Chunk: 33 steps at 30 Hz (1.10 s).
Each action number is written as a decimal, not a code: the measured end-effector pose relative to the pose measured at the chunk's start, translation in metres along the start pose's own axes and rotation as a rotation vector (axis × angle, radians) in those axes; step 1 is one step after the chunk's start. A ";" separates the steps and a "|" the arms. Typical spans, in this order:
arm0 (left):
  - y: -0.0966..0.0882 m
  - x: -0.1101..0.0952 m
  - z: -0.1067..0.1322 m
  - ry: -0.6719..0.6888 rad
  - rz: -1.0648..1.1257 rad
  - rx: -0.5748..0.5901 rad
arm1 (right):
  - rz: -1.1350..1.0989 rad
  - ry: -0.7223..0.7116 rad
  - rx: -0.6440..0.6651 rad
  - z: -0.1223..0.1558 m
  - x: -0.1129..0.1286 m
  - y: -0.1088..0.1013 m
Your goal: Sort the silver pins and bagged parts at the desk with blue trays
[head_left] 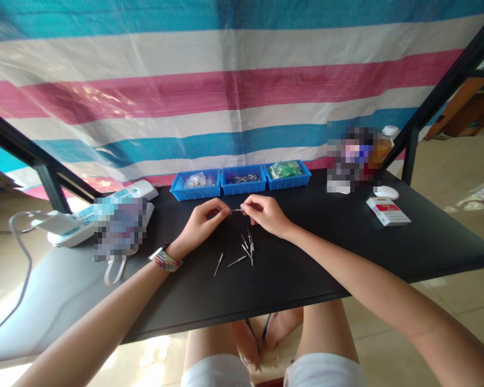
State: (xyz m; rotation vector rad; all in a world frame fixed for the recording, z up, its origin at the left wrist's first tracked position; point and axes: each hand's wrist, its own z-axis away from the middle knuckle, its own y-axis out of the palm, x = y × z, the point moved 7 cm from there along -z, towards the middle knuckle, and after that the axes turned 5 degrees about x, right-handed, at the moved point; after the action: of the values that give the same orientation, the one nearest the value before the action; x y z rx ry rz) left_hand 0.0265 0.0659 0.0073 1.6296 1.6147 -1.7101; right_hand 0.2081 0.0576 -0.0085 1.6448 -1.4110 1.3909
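Over the black table [331, 252], my left hand [204, 217] and my right hand [266, 214] meet fingertip to fingertip. Both are pinched on the ends of a thin metal pin [236, 210] held level between them. Just below the hands, several more loose metal pins [246, 250] lie scattered on the table, one pin [218, 264] a little apart to the left. A beaded bracelet and a watch sit on my left wrist [166, 259].
Three blue trays stand in a row at the back: the left tray [196, 184] with a clear bag, the middle tray [243, 180] with metal pins, the right tray [288, 174] with green parts. A white power strip [84, 217] lies left; a small box [387, 210] and white mouse [386, 192] right.
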 end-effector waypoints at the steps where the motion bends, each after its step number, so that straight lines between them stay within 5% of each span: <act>1: -0.001 -0.001 0.000 0.012 -0.032 -0.009 | -0.040 0.008 0.003 0.000 0.000 0.001; 13: 0.001 -0.001 -0.001 0.017 -0.112 0.009 | -0.062 -0.026 -0.022 0.000 0.005 -0.002; 20: 0.013 -0.008 0.001 0.045 -0.123 0.143 | 0.250 -0.102 -0.380 -0.028 0.010 -0.053; 25: 0.015 -0.011 0.002 0.075 -0.141 0.170 | 0.497 -0.162 -0.401 -0.029 0.007 -0.070; 28: 0.015 -0.010 0.001 0.068 -0.143 0.172 | 0.460 -0.139 -0.257 -0.020 0.004 -0.059; 33: 0.013 -0.007 0.001 0.070 -0.136 0.159 | 0.384 -0.094 0.311 -0.004 0.010 -0.012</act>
State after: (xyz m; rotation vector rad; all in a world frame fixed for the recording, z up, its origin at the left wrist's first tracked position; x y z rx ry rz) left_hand 0.0388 0.0569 0.0062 1.7041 1.6953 -1.9131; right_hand 0.2167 0.0609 0.0048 1.7050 -1.7000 1.8471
